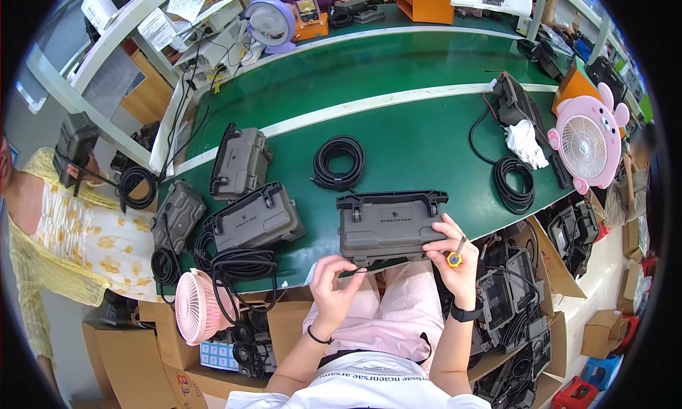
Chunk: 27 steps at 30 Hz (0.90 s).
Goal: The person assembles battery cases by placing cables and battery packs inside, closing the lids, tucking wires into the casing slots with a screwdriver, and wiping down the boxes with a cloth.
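A grey-black plastic case [391, 226] lettered "STEALTH CAM" lies at the near edge of the green table, in front of my lap. My left hand [334, 287] is at its near left corner, thumb and fingers pinched around a thin dark piece I cannot make out. At the case's right end is my right hand [453, 261], fingertips touching its side. A small screwdriver [455, 258] with a yellow and blue handle is held in that same hand. Beyond the case lies a coiled black cable [339, 162].
Several similar cases [241, 164] and cable coils [245, 263] stand at left. A pink fan [201, 306] sits at the near edge; another pink fan [588, 143], a white cloth [526, 143] and a coil [513, 185] are at right. A person [78, 231] at left holds a case.
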Available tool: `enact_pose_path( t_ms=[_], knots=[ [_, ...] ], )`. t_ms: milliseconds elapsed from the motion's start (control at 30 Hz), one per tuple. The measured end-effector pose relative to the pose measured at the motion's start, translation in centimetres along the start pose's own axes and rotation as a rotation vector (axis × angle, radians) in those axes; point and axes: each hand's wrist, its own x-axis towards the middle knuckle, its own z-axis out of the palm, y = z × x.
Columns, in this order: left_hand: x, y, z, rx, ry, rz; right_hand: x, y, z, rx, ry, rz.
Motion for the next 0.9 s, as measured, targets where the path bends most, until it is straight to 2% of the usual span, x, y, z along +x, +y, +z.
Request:
enact_pose_path(
  t_ms=[100, 200, 300, 433, 533, 667, 767, 900],
  knots=[
    [0.1, 0.0, -0.4, -0.183, -0.002, -0.018, 0.0, -0.2, 0.1, -0.001, 0.007, 0.004],
    [0.6, 2.3, -0.4, -0.496, 0.1, -0.237, -0.2, -0.1, 0.1, 0.002, 0.0, 0.006],
    [1.7, 3.9, -1.2, -0.628, 0.078, -0.266, -0.3, -0.2, 0.0, 0.005, -0.009, 0.015],
    [3.2, 3.6, -1.9, 0.088, -0.053, 0.11, -0.1, -0.4, 0.3, 0.015, 0.001, 0.011],
    [2.9, 2.8, -1.9, 0.279, -0.066, 0.196, 0.0, -0.4, 0.3, 0.019, -0.004, 0.009],
    [3.6, 2.8, -2.2, 0.391, -0.091, 0.41, 0.6, -0.6, 0.3, 0.027, -0.01, 0.013],
    [3.4, 1.9, -1.7, 0.487, -0.028, 0.469, 1.0, -0.9, 0.4, 0.019, -0.008, 0.022],
    [3.1, 0.4, -1.6, 0.458, -0.014, 0.471, 1.8, -1.3, 0.6, 0.011, 0.004, 0.034]
  ],
)
